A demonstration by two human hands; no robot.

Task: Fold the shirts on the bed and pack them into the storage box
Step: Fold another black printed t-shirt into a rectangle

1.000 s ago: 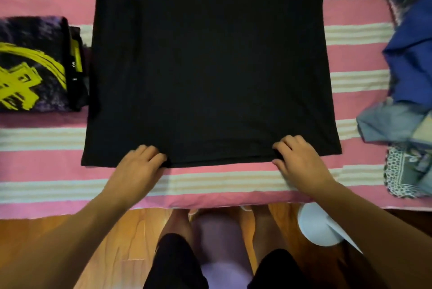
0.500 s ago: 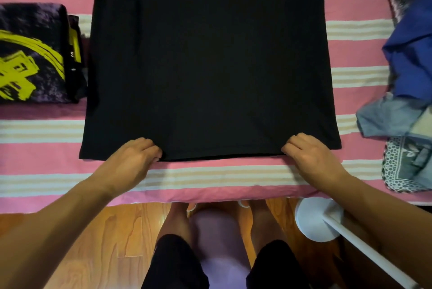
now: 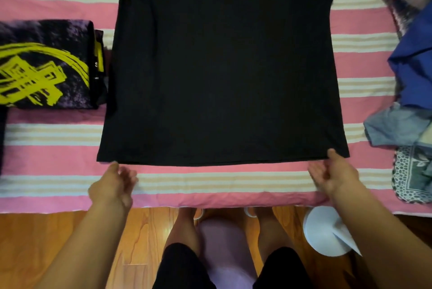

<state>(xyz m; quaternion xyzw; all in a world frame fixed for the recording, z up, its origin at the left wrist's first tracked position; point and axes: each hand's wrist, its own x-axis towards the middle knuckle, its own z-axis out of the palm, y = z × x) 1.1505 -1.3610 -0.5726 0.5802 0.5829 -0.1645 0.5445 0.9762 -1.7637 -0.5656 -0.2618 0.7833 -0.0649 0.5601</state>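
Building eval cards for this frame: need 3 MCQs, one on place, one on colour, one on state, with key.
1. Where does the folded purple-and-yellow shirt lie relative to the black shirt?
A. To its left on the bed
B. On top of it
C. On the floor

2. What colour is the lettering on the black shirt?
A. White
B. Yellow
C. Red

3. How is the black shirt lying?
A. Rolled up
B. Folded in half
C. Spread flat, unfolded

Answers:
1 A: it sits beside the black shirt's left edge on the striped bedspread.
2 B: the word at the top edge is printed in yellow.
3 C: the whole body lies flat, with the left hand and right hand at its hem.
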